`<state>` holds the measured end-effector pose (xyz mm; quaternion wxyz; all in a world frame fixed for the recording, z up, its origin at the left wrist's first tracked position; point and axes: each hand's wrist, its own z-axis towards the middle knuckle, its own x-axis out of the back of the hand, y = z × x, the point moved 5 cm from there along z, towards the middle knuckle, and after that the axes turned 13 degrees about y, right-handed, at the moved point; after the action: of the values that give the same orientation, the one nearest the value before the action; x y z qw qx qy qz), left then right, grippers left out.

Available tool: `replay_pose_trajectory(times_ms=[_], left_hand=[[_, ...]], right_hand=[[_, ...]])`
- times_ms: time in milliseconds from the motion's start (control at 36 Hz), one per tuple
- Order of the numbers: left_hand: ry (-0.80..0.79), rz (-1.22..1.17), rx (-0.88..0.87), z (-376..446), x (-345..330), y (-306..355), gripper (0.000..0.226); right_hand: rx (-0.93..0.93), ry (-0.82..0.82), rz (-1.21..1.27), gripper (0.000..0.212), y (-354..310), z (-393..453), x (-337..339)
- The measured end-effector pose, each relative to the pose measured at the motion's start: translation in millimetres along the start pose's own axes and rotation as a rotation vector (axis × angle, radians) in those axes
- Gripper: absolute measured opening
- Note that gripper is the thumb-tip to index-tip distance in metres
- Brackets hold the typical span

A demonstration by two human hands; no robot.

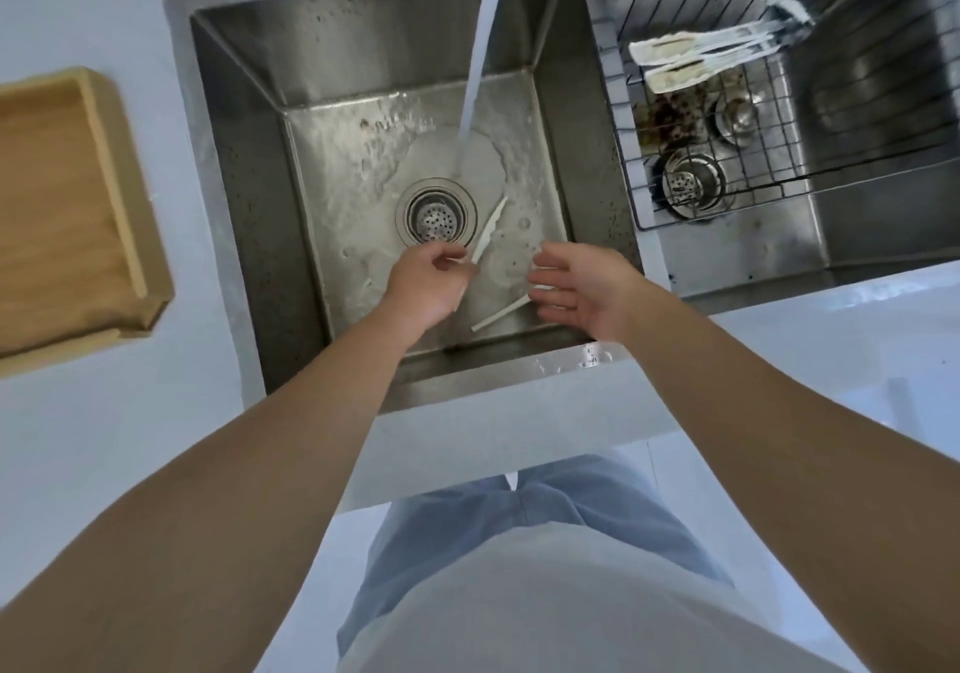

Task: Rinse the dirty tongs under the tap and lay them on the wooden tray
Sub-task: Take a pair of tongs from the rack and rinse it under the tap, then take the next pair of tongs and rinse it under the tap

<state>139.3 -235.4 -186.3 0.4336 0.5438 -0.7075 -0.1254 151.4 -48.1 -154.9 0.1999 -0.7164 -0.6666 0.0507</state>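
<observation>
Over the sink [244, 116], left hand [426, 283] pinches the tongs [488, 236] at 6 o'clock of the water stream [480, 59]; right hand [576, 288] relaxed, empty. Rinse underway or done, can't tell. Wooden tray [111, 153] at 9 o'clock holds no tongs yet.

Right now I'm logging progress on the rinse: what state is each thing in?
Tap water: running.
Tongs: held by the left hand over the sink, beside the stream.
Right hand: open, holding nothing.
Wooden tray: nothing seen in it.
Tongs in rack: dirty, waiting.
</observation>
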Motion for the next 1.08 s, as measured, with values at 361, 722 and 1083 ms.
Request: replay_pose_trajectory(times_ms=[361, 722, 1083], left_hand=[[0.052, -0.331, 0.205, -34.3, 12.8, 30.3, 0.01], [0.064, -0.474, 0.174, -47.0, -22.0, 118.9, 0.009], [0.072, -0.505, 0.17, -38.2, -81.2, 213.0, 0.009]], right_hand=[[0.093, -0.063, 0.111, 0.04, -24.0, -35.1, 39.2], [0.206, -0.101, 0.261, 0.032, -99.2, -36.6, 137.1], [0.205, -0.083, 0.37, 0.037, -175.2, 21.0, 215.7]])
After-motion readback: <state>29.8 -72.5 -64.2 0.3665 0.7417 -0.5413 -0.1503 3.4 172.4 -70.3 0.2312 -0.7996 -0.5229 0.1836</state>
